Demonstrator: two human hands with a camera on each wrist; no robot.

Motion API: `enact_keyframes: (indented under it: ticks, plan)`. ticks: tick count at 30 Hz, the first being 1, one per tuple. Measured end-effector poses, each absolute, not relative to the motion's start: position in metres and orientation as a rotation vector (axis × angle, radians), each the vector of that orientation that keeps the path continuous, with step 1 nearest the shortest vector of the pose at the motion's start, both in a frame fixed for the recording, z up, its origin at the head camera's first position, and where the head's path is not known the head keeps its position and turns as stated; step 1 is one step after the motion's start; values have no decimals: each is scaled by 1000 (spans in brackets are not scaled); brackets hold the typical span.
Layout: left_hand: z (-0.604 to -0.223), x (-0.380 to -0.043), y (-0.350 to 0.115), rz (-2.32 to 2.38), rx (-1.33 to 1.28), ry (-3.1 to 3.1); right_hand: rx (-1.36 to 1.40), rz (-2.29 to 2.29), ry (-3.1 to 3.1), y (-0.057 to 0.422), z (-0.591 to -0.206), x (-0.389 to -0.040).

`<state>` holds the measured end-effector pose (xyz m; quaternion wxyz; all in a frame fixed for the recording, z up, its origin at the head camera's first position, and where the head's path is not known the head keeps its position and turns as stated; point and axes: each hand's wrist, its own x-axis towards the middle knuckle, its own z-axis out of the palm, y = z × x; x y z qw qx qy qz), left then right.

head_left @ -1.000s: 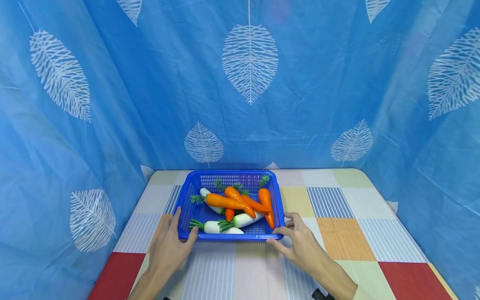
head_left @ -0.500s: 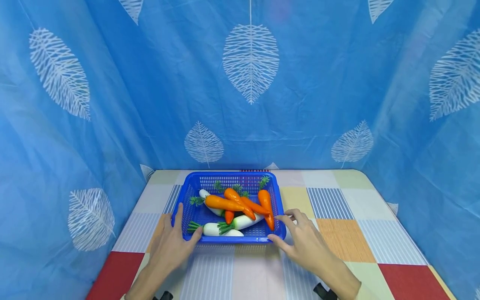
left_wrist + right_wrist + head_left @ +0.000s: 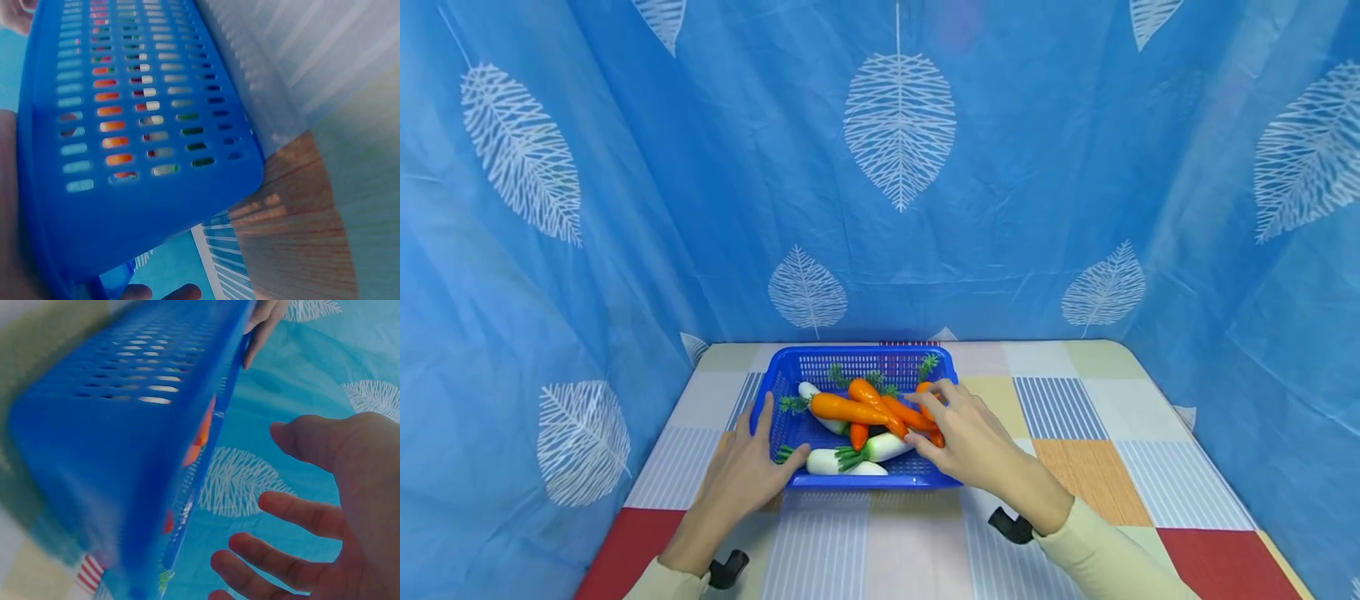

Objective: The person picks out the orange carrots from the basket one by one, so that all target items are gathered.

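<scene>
A blue plastic basket with slotted walls sits on the table. Several orange carrots and white radishes with green tops lie in it. My left hand is at the basket's near left corner, its thumb over the front rim and its fingers along the left side. Whether it presses on the rim is hard to tell. Over the right part of the basket hovers my right hand, partly covering the rightmost carrot. Its fingers are spread and hold nothing in the right wrist view.
A patchwork-patterned cloth covers the table. Blue curtain with white leaf prints hangs behind and on both sides. Dark devices, one at the right wrist and another at the left, show below the wrists.
The basket has shifted slightly towards me, then come to rest. My right hand has left its near right corner and moved up and left over the carrots. The left hand stays at its corner.
</scene>
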<state>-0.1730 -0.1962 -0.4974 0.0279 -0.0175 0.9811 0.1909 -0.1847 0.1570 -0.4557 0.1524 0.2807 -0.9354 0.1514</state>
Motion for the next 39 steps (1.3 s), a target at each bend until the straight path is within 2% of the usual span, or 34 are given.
enact_keyframes:
  ticks: [9, 19, 27, 39]
  plan:
    - [-499, -176, -201, 686, -92, 3008, 1024, 650, -2955, 119, -436, -222]
    - [-503, -175, -200, 705, -117, 3015, 1208, 656, -3032, 69, -445, -259]
    - [-503, -176, -201, 725, -102, 3034, 1248, 584, -3049, 49, -456, -272]
    - [-505, -178, -198, 733, -100, 3030, 1237, 588, -3019, 46, -469, -279]
